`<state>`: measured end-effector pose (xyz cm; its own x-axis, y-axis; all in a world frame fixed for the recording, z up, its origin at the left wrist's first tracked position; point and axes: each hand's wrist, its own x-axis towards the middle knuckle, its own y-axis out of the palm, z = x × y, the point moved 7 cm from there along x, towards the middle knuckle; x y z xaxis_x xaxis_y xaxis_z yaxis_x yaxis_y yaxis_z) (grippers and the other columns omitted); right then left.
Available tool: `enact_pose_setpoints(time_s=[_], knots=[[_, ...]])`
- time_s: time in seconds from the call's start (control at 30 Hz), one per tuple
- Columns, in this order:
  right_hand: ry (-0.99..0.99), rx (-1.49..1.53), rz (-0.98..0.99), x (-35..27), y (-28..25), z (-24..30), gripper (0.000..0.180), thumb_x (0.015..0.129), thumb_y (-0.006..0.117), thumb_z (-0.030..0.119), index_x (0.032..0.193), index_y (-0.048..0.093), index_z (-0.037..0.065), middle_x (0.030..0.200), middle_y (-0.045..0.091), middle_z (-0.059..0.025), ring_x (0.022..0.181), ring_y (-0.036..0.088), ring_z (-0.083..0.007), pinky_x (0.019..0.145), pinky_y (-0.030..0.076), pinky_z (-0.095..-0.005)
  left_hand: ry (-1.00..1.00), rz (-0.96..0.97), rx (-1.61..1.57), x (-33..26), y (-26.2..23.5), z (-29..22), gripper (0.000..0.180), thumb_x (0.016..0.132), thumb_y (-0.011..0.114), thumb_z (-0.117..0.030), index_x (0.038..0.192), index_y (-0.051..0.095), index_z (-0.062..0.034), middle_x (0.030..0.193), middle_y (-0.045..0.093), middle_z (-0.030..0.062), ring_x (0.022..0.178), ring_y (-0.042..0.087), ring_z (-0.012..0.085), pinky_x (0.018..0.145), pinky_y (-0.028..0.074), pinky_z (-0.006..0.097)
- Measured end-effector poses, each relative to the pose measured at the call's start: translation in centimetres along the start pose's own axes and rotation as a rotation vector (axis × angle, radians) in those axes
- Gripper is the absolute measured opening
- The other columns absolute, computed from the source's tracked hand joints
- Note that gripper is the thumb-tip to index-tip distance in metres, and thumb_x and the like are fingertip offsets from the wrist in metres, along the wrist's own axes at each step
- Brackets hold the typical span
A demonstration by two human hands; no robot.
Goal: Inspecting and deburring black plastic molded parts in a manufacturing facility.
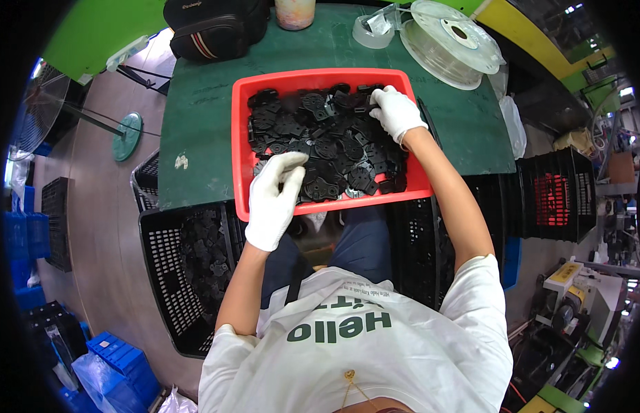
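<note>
A red plastic tray (320,74) on the table holds a heap of flat black plastic parts (323,148), several with rounded lobes and holes. My right hand (398,113), in a white glove, is at the tray's far right corner. Its fingers are bent down and pressed together on a black plastic part at the heap's edge; the fingertips partly hide that part. Over the tray's near left corner is my left hand (275,196), gloved as well. Its fingers curve over the heap, with the thumb apart and nothing visible between them.
On the green table (203,124) stand a black bag (216,31), a cup (294,12), a tape roll (373,33) and a large clear spool (452,43). A black crate (175,275) of similar parts sits below left. More crates (557,196) stand at right, and a fan (44,113) at left.
</note>
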<state>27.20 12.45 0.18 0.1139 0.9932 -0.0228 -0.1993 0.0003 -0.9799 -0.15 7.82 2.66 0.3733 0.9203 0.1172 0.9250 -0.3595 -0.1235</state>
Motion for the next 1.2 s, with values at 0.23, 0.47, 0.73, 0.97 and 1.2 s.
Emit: enact_pose_setpoints(time_s=[0.23,0.47,0.73,0.97,1.2], knots=[[-0.333,0.437,-0.201,-10.5,-3.2,9.0,0.018,0.086,0.062,0.014,0.102,0.062,0.006,0.091,0.062,-0.014,0.086,0.062,-0.0347,0.075,0.05,-0.0408,0.403,0.203,0.516,0.3,4.0,-3.0,0.051,0.078,0.066,-0.01,0.127,0.052,-0.0047,0.124,0.057,0.0163,0.114,0.054,0.0334,0.094,0.046,0.041],[-0.285,0.191,-0.28,-7.7,-4.6,4.2,0.025,0.081,0.066,0.013,0.106,0.062,0.009,0.094,0.064,-0.0116,0.09,0.062,-0.0309,0.079,0.049,-0.0394,-0.179,0.217,0.015,0.5,3.4,0.8,0.026,0.093,0.054,-0.009,0.117,0.06,-0.0037,0.093,0.069,0.0107,0.074,0.064,0.0124,0.064,0.051,0.027],[-0.295,-0.405,0.236,-1.4,-0.5,-0.2,0.054,0.068,0.076,0.012,0.119,0.063,0.021,0.106,0.063,-0.0089,0.107,0.059,-0.0277,0.11,0.03,-0.0494,-0.295,0.048,-0.26,1.3,1.7,1.8,0.027,0.098,0.049,-0.012,0.123,0.052,-0.0013,0.099,0.066,0.0086,0.069,0.054,0.0077,0.062,0.045,0.021],[-0.311,-0.536,0.255,-0.5,-1.0,-0.2,0.03,0.076,0.069,0.013,0.105,0.069,0.019,0.108,0.063,-0.0107,0.111,0.058,-0.0283,0.108,0.032,-0.0492,-0.305,-0.012,-0.56,1.9,1.1,3.4,0.033,0.096,0.051,-0.012,0.127,0.047,0.0,0.109,0.063,0.013,0.079,0.059,0.0108,0.067,0.049,0.023],[-0.114,-0.021,0.229,-0.7,-3.6,-1.4,0.023,0.081,0.066,0.013,0.103,0.066,0.008,0.088,0.07,-0.0115,0.084,0.067,-0.0283,0.079,0.051,-0.0392,-0.342,-0.048,-0.794,1.9,0.5,4.2,0.034,0.098,0.051,-0.024,0.122,0.051,-0.0002,0.111,0.062,0.0161,0.084,0.061,0.017,0.07,0.051,0.028]])
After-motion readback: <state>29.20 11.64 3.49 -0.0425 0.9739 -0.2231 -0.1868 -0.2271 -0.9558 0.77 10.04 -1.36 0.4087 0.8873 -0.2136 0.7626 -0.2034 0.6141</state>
